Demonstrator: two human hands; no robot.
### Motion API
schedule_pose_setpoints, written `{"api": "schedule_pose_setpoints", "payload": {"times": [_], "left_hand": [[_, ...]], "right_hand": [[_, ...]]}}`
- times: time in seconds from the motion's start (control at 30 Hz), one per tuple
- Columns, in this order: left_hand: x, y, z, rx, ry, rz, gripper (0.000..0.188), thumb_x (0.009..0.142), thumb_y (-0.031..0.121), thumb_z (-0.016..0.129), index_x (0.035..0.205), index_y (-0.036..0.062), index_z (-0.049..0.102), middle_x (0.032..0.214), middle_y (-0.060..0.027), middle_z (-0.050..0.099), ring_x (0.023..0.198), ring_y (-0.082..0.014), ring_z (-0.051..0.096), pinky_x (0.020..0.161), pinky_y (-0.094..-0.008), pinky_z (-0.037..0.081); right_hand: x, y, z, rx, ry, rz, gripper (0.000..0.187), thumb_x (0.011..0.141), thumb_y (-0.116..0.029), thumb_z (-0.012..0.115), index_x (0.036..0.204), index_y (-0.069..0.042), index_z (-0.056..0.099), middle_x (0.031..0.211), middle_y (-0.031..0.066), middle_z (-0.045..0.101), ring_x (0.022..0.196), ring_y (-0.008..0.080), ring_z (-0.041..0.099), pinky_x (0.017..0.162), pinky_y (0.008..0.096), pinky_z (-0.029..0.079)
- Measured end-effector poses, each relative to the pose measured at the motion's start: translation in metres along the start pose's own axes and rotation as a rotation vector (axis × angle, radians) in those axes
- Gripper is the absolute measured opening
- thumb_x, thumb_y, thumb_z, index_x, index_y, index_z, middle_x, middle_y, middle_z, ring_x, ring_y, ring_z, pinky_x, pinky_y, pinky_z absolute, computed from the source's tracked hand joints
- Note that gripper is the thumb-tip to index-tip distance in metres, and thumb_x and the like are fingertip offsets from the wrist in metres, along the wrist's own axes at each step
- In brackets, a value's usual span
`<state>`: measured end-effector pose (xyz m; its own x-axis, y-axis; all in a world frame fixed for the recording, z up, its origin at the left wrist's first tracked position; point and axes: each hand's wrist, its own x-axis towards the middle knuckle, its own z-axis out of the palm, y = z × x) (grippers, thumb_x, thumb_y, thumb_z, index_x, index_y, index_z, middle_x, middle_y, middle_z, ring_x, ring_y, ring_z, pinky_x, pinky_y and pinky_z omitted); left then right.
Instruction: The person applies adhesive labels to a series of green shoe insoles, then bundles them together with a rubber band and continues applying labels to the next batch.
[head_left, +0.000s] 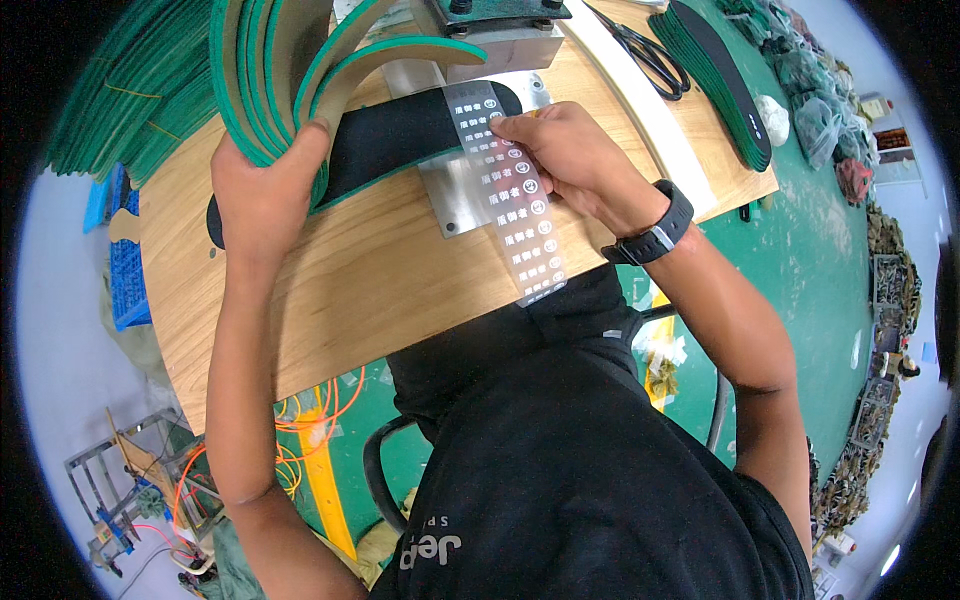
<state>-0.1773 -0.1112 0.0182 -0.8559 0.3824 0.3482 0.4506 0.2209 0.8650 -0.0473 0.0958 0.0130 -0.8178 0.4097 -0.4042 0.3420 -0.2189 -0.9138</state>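
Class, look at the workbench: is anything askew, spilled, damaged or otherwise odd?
Nothing is spilled or damaged. The transparent label strip overhangs the wooden bench edge, pinned at its top by the right hand.

Black scissors (650, 52) on the bench; blue crate (126, 280) below.

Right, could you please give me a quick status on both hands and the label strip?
Left hand gripping fanned stack of green-edged insoles. Right hand pinching clear label strip over black insole on metal plate. Nothing obstructing.

Green-edged tan insoles (270, 70), a black insole (400, 135), a clear strip (515, 195) with white marks, black scissors (650, 55).
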Motion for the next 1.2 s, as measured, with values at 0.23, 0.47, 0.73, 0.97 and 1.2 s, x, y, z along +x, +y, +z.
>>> {"api": "schedule_pose_setpoints", "payload": {"times": [0.23, 0.47, 0.73, 0.97, 1.2], "left_hand": [[-0.003, 0.005, 0.014, -0.006, -0.091, -0.01, 0.039, 0.074, 0.019, 0.068, 0.107, 0.0004, 0.061, 0.087, -0.0092, 0.066, 0.076, -0.0133, 0.06, 0.074, -0.0269, 0.048], [0.005, 0.008, 0.021, 0.642, -0.362, 0.336, 0.089, 0.062, 0.025, 0.075, 0.137, 0.0027, 0.033, 0.101, -0.0215, 0.062, 0.1, -0.0384, 0.056, 0.089, -0.0423, 0.044], [0.005, 0.017, 0.021, 0.669, -0.356, 0.279, 0.078, 0.064, 0.025, 0.074, 0.132, 0.0014, 0.043, 0.092, -0.021, 0.064, 0.087, -0.0358, 0.061, 0.079, -0.0409, 0.048], [0.003, 0.011, 0.006, 0.255, -0.182, -0.028, 0.042, 0.071, 0.018, 0.069, 0.109, -0.0005, 0.063, 0.083, -0.0093, 0.066, 0.073, -0.0109, 0.058, 0.074, -0.0245, 0.046], [0.004, -0.006, -0.006, -0.101, 0.03, 0.001, 0.022, 0.076, 0.013, 0.07, 0.092, -0.001, 0.065, 0.083, -0.0027, 0.066, 0.073, -0.007, 0.056, 0.069, -0.0231, 0.045]], "right_hand": [[0.004, 0.006, -0.005, -0.061, -0.016, -0.006, 0.028, 0.089, -0.016, 0.056, 0.07, 0.004, 0.061, 0.061, 0.011, 0.062, 0.042, 0.0135, 0.055, 0.035, 0.0231, 0.04], [-0.003, 0.007, -0.01, -0.042, -0.06, -0.031, 0.023, 0.085, -0.013, 0.054, 0.071, 0.005, 0.061, 0.061, 0.0101, 0.061, 0.048, 0.0127, 0.057, 0.041, 0.0245, 0.044], [-0.016, 0.017, -0.028, 0.245, 0.018, -0.035, 0.021, 0.085, -0.009, 0.055, 0.078, 0.011, 0.058, 0.067, 0.0128, 0.062, 0.055, 0.0166, 0.062, 0.045, 0.0241, 0.047], [-0.01, 0.004, -0.024, 0.054, -0.07, -0.031, 0.022, 0.088, -0.012, 0.058, 0.074, 0.004, 0.062, 0.06, 0.0067, 0.06, 0.047, 0.0096, 0.057, 0.042, 0.0193, 0.046], [-0.001, 0.003, -0.009, -0.067, -0.033, 0.001, 0.027, 0.087, -0.014, 0.057, 0.072, 0.008, 0.06, 0.062, 0.0098, 0.059, 0.05, 0.0177, 0.063, 0.037, 0.0231, 0.047]]}}
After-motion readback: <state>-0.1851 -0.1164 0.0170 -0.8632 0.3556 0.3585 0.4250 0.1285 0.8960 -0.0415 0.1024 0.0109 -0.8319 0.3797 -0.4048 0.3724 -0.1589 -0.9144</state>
